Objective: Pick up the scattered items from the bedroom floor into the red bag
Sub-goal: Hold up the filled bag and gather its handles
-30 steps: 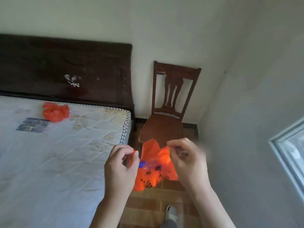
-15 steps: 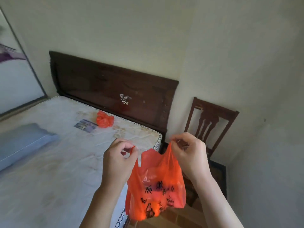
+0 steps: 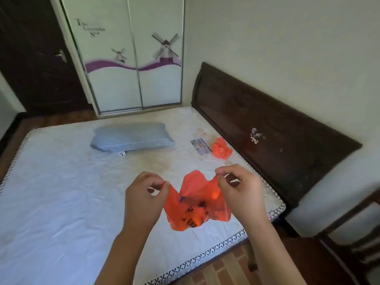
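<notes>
Now both hands' fingers, left hand (image 3: 144,196) and right hand (image 3: 239,192), pinch the red bag (image 3: 195,204) rim over the mattress (image 3: 61,192) corner.

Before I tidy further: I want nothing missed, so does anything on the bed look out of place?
Yes. A crumpled red bag and a printed packet lie loose on the bare mattress near the headboard.

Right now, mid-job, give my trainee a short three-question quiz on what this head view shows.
1. True or false: both hands pinch the thin red plastic bag at its top edge.
2. What lies nearest the crumpled red plastic bundle on the white mattress: A) the grey pillow, B) a small printed card, C) a shoe?
3. Which hand is nearer the dark wooden headboard?

Key: 1 true: left hand, right hand. 2 B. 3 right.
</notes>
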### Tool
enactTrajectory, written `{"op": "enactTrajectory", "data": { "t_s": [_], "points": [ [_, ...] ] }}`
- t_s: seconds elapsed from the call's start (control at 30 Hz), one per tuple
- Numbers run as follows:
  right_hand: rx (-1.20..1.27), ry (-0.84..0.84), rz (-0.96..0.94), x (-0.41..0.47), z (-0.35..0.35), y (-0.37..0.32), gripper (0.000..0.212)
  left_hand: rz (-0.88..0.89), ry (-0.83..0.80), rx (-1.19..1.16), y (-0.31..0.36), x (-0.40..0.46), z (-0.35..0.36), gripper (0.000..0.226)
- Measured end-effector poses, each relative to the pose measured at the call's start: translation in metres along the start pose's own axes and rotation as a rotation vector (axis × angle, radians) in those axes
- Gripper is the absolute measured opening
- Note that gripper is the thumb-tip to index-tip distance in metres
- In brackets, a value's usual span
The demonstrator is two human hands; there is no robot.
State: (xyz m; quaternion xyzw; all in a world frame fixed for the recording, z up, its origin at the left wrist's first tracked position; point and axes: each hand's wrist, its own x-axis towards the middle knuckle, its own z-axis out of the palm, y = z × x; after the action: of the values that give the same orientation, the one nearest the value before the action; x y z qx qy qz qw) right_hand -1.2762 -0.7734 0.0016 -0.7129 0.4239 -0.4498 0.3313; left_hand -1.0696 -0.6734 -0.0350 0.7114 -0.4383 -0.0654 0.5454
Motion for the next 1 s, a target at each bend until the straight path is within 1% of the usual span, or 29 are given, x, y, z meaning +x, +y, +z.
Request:
{"op": "enactTrajectory", "data": {
  "t_s": [0.23, 0.33, 0.47, 0.7, 0.87, 1.0],
  "points": [
    [0.155, -0.267, -0.079, -0.004, 0.071, -0.016, 0.028, -0.176, 0.243, 0.086, -0.019, -0.045, -0.074, 0.024],
    [0.231, -0.374, -0.121, -0.016, 0.107, -0.033, 0.028, -0.209, 0.341, 0.121, -0.022, -0.061, -0.108, 0.025],
    [0.255, -0.481, -0.192, -0.038, 0.157, -0.064, 0.028, -0.226, 0.446, 0.162, -0.028, -0.076, -0.158, 0.025],
    [0.287, -0.638, -0.32, -0.099, 0.244, -0.136, 0.027, -0.282, 0.61, 0.203, -0.056, -0.113, -0.276, 0.026],
    [0.29, -0.757, -0.397, -0.159, 0.315, -0.194, 0.027, -0.362, 0.726, 0.223, -0.09, -0.162, -0.364, 0.029],
    [0.279, -0.822, -0.478, -0.21, 0.367, -0.23, 0.029, -0.428, 0.773, 0.239, -0.123, -0.204, -0.424, 0.03]
  ]
}}
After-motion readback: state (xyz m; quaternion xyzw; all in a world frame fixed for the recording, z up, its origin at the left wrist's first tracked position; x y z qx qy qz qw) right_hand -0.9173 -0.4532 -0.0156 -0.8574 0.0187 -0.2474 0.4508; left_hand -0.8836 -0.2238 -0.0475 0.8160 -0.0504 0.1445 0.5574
